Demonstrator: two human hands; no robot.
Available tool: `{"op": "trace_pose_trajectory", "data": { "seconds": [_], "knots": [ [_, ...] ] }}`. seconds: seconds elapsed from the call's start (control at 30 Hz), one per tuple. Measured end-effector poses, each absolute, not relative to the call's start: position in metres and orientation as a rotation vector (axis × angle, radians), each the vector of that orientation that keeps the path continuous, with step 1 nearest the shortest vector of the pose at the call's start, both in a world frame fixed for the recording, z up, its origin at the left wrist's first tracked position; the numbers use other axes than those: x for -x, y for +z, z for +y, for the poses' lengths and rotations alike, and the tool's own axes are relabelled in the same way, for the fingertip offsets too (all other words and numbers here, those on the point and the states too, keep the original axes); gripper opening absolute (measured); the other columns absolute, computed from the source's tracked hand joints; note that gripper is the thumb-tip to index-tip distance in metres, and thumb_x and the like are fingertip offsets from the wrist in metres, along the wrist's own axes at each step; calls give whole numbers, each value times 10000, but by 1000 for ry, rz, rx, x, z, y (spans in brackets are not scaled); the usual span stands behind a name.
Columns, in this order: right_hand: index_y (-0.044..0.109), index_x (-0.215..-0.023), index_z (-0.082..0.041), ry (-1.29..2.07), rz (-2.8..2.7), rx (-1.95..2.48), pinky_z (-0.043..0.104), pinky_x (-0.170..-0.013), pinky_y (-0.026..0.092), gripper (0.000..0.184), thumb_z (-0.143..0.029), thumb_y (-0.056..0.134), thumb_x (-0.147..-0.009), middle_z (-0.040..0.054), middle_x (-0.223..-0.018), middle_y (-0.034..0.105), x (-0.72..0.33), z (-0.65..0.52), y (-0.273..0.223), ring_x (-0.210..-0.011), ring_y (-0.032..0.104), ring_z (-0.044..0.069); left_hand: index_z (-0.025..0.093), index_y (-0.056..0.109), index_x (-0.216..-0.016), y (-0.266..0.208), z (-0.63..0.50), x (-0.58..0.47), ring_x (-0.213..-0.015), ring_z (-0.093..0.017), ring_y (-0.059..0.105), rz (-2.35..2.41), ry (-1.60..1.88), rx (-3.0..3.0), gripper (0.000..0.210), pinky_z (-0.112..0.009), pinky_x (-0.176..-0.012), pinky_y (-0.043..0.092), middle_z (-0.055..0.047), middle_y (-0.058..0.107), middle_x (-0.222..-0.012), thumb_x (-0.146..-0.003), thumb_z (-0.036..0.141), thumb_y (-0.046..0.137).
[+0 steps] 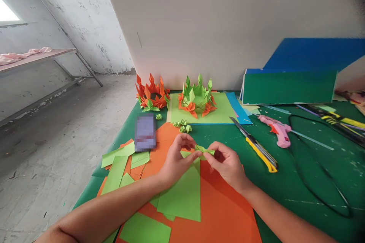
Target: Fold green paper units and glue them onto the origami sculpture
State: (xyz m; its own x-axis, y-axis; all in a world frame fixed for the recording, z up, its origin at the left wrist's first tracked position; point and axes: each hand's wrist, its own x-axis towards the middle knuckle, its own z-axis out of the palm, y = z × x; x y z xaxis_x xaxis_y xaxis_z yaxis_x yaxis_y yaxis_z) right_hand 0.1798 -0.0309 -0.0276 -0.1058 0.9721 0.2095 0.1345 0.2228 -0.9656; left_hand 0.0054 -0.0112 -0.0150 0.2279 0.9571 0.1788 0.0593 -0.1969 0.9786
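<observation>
A small folded piece of green paper [204, 152] is held in the air between both hands. My left hand [180, 155] pinches its left end between thumb and fingers. On the other end, my right hand [226, 162] grips it in the same way. Below the hands lie green paper sheets [182, 193] on top of a large orange sheet [225, 205]. Just beyond the fingertips sits a cluster of small folded green paper pieces [182, 126], with a single one [158, 116] farther left.
Orange [151, 95] and green [198, 95] paper crowns stand at the back. To the right lie a yellow utility knife [261, 152], blade out, and a pink glue gun [278, 129] with its cord. A blurred rectangular object [145, 133] rests left, near paper scraps [115, 171]. A white board [199, 38] stands behind.
</observation>
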Motion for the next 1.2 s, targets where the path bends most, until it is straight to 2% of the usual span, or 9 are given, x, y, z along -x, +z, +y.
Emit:
{"op": "trace_pose_trajectory", "data": {
  "seconds": [0.13, 0.23, 0.33, 0.47, 0.67, 0.8, 1.0, 1.2],
  "knots": [
    [578, -807, -226, 566, -1643, 1042, 250, -581, 437, 78, -165, 616, -838, 1, -772, 553, -180, -34, -27, -669, 530, 130, 202, 468, -869, -14, -11, -6, -650, -95, 447, 1037, 1049, -1386, 348, -231, -614, 380, 42, 455, -739, -740, 403, 722],
    [604, -915, -243, 340, -1752, 961, 285, -688, 494, 183, -88, 614, -817, 25, -863, 601, -185, -34, -29, -782, 599, 160, 180, 464, -720, -6, -14, -8, -568, -82, 359, 1010, 898, -1312, 385, -227, -530, 283, 59, 393, -622, -767, 515, 647],
    [613, -990, -251, 210, -1839, 899, 308, -751, 515, 283, -36, 583, -808, 42, -932, 606, -188, -34, -30, -861, 616, 175, 165, 504, -685, 4, -18, -11, -578, -96, 410, 1003, 776, -1279, 451, -238, -551, 300, 36, 465, -603, -746, 598, 615],
    [621, -1017, -249, 150, -1917, 890, 311, -763, 523, 321, -10, 544, -817, 47, -954, 609, -188, -33, -30, -882, 614, 172, 151, 557, -663, 7, -20, -13, -591, -100, 473, 1027, 742, -1135, 436, -240, -590, 350, 21, 503, -618, -751, 572, 625],
    [623, -1114, -260, 153, -2007, 931, 367, -834, 520, 325, -68, 550, -862, 63, -1032, 642, -186, -28, -29, -983, 597, 203, 136, 610, -705, 0, -14, -9, -682, -99, 533, 932, 841, -879, 318, -264, -759, 473, 10, 534, -712, -748, 438, 702],
    [644, -1049, -255, 180, -2003, 940, 389, -883, 507, 241, -109, 581, -868, 58, -1069, 663, -186, -27, -30, -1034, 585, 210, 132, 634, -741, -2, -10, -7, -710, -106, 575, 885, 880, -809, 280, -268, -784, 502, -4, 590, -722, -763, 402, 705],
    [660, -977, -242, 159, -1961, 966, 383, -830, 501, 181, -117, 592, -865, 60, -1001, 662, -187, -27, -28, -958, 580, 205, 156, 669, -863, -7, -10, -8, -796, -117, 639, 812, 899, -774, 237, -290, -882, 503, -5, 674, -799, -696, 279, 786],
    [639, -879, -223, 233, -1922, 1066, 341, -746, 474, 64, -172, 603, -867, 45, -854, 605, -184, -27, -27, -848, 561, 192, 129, 699, -874, -2, -13, -12, -848, -177, 667, 857, 880, -936, 273, -340, -899, 513, -62, 717, -895, -717, 346, 755]
  ]
}}
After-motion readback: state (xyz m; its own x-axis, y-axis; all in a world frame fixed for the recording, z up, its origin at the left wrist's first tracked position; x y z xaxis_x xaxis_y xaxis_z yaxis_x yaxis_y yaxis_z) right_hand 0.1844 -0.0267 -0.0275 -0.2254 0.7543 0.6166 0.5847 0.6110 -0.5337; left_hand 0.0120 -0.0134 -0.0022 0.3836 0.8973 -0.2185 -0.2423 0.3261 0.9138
